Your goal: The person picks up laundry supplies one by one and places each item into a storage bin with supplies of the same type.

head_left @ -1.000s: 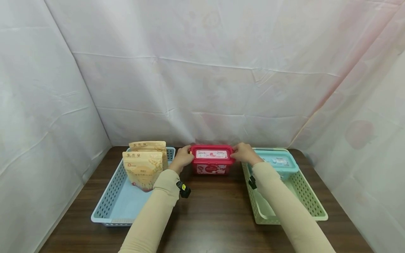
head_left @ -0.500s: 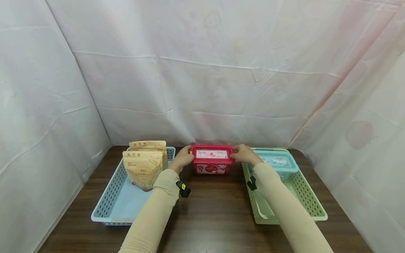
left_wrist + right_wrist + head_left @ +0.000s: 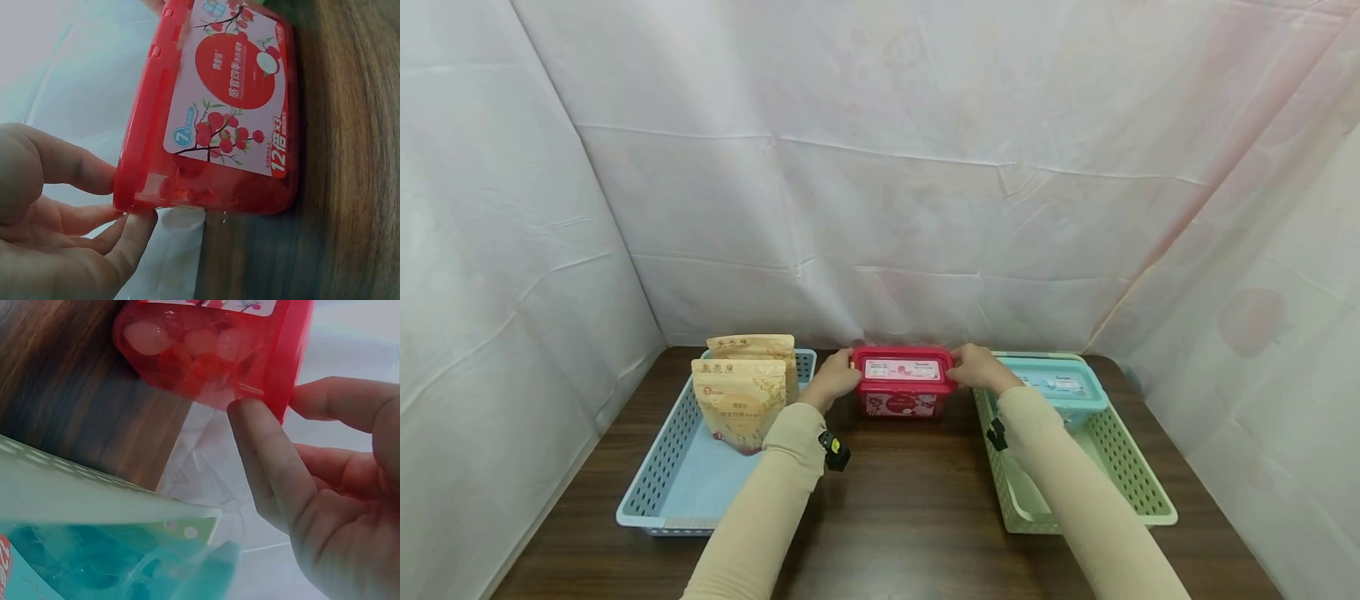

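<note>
A red lidded tub (image 3: 901, 404) with translucent walls and a cherry-print label stands at the back of the dark wooden table, between two baskets. Round pods (image 3: 147, 339) show through its wall in the right wrist view. My left hand (image 3: 832, 379) pinches the left end of the lid, thumb on the lid and fingertips (image 3: 140, 225) under its edge. At the other end my right hand (image 3: 981, 368) does the same, with fingertips (image 3: 253, 412) against the wall just below the lid.
To the left, a light blue basket (image 3: 658, 467) holds two yellow stand-up pouches (image 3: 741, 404). On the right, close beside my right hand, a green basket (image 3: 1131, 467) holds a turquoise lidded tub (image 3: 1086, 396). A white curtain (image 3: 895, 208) hangs directly behind the tub.
The red tub has shifted very slightly toward me, with both hands still at its ends. Baskets, pouches and the turquoise tub have stayed put.
</note>
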Available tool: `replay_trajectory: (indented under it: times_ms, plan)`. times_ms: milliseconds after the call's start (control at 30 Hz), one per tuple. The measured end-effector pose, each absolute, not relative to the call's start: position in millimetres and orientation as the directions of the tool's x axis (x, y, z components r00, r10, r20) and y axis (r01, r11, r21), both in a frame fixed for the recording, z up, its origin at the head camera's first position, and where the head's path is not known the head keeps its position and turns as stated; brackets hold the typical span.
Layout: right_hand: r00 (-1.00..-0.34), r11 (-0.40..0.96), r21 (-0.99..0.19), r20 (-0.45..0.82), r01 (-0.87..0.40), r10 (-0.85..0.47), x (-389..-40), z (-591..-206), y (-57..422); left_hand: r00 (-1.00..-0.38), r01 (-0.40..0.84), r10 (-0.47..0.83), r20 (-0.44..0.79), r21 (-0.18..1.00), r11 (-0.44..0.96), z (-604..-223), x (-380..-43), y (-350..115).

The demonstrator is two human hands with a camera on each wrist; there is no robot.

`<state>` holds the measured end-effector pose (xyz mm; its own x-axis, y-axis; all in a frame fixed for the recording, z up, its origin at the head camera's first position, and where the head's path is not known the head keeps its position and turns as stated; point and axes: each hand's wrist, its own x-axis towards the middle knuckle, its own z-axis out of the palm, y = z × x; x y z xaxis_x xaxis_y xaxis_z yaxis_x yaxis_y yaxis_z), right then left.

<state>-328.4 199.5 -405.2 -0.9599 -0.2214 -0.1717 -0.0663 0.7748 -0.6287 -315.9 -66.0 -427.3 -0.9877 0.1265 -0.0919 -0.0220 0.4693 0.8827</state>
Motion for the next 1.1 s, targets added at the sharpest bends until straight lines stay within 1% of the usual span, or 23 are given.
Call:
replay_trajectory:
  times_ms: [167, 400, 567, 733, 867, 1000, 1100]
  plan:
    - [-0.957, 0.822, -0.561, -0.173, -0.1, -0.234, -326.2, -402.5, 199.4, -0.984, -0.006, 0.15, -0.092, 0.87, 0.494, -423.3, -311.0, -67.2]
    - [-0.95, 0.903, -0.377, -0.142, -0.208, -0.278, -312.0, -400.2, 195.4, -0.97, 0.057, 0.224, -0.098, 0.801, 0.595, -412.4, -296.1, -71.2]
    - [-0.942, 0.915, -0.295, -0.109, -0.274, -0.318, -296.7, -398.7, 190.9, -0.96, 0.102, 0.264, -0.098, 0.751, 0.652, -407.1, -286.0, -75.0]
    - [-0.927, 0.916, -0.212, -0.087, -0.34, -0.364, -280.1, -397.2, 188.3, -0.946, 0.144, 0.308, -0.097, 0.726, 0.672, -404.3, -274.9, -78.8]
    - [-0.919, 0.917, -0.171, -0.1, -0.361, -0.381, -264.3, -395.3, 185.6, -0.929, 0.184, 0.361, -0.087, 0.736, 0.652, -404.8, -265.7, -84.2]
    - [-0.915, 0.915, -0.167, -0.114, -0.366, -0.387, -248.5, -392.4, 183.1, -0.913, 0.231, 0.403, -0.067, 0.73, 0.643, -407.1, -255.8, -88.9]
    - [-0.911, 0.907, -0.169, -0.089, -0.385, -0.403, -237.3, -393.3, 182.0, -0.911, 0.241, 0.408, -0.063, 0.722, 0.648, -407.2, -245.1, -93.2]
